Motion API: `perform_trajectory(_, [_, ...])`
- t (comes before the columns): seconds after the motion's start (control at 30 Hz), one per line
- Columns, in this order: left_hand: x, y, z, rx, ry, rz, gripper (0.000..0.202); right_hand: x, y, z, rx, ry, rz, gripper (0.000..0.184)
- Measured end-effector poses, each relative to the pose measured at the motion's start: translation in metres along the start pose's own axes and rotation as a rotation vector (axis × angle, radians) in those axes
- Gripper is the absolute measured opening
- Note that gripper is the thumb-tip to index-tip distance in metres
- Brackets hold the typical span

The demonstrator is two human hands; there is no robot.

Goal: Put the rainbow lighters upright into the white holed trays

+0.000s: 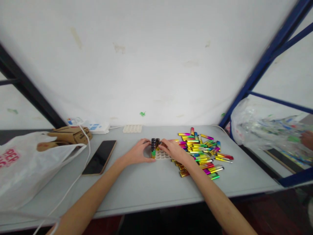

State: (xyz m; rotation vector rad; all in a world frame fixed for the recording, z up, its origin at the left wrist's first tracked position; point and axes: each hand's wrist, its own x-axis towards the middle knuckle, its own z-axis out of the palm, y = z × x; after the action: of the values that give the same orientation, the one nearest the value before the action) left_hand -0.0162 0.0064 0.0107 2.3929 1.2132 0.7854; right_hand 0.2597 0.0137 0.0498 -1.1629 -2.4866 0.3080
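A small white tray (163, 154) with rows of round holes lies on the table between my hands. Along its left end stands a row of shiny lighters (153, 150) with black tops, upright in the holes. My left hand (138, 152) curves around that end, thumb at the near corner and fingers at the far side. My right hand (173, 150) is closed over the tray, its fingertips pinching a black-topped lighter (157, 142) beside the row; its lower part is mostly hidden. Right of the tray lies a loose heap of metallic coloured lighters (198, 148), partly behind my right forearm.
A second white holed tray (132, 129) lies near the wall. To the left are a phone (100, 157), a cardboard box (70, 134), a white plastic bag (36, 169) and a white cable (89, 147). Beyond the blue frame (259, 70), another person's hand (307, 139) touches a clear bag (264, 125).
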Motion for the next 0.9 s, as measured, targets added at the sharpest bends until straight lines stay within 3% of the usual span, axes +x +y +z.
perform_trajectory(0.13, [0.002, -0.006, 0.001, 0.008, 0.003, 0.0, 0.073, 0.002, 0.0, 0.001, -0.09, 0.015, 0.037, 0.016])
perform_trajectory(0.23, [0.003, -0.008, 0.001, -0.009, -0.014, -0.012, 0.078, 0.0, 0.014, 0.002, 0.034, 0.008, -0.006, 0.012])
perform_trajectory(0.33, [0.004, -0.008, 0.0, -0.03, -0.038, -0.043, 0.082, -0.004, 0.043, -0.001, 0.128, 0.105, -0.011, 0.012])
perform_trajectory(0.5, [0.006, -0.005, -0.003, -0.064, -0.058, -0.081, 0.089, -0.011, 0.103, -0.013, -0.007, 0.36, 0.19, 0.023])
perform_trajectory(0.67, [0.008, -0.003, -0.007, -0.08, -0.06, -0.063, 0.085, -0.016, 0.132, -0.015, -0.15, 0.274, 0.36, 0.04])
perform_trajectory(0.9, [0.007, -0.002, -0.009, -0.061, -0.065, -0.074, 0.085, -0.013, 0.115, -0.005, -0.225, 0.163, 0.465, 0.045])
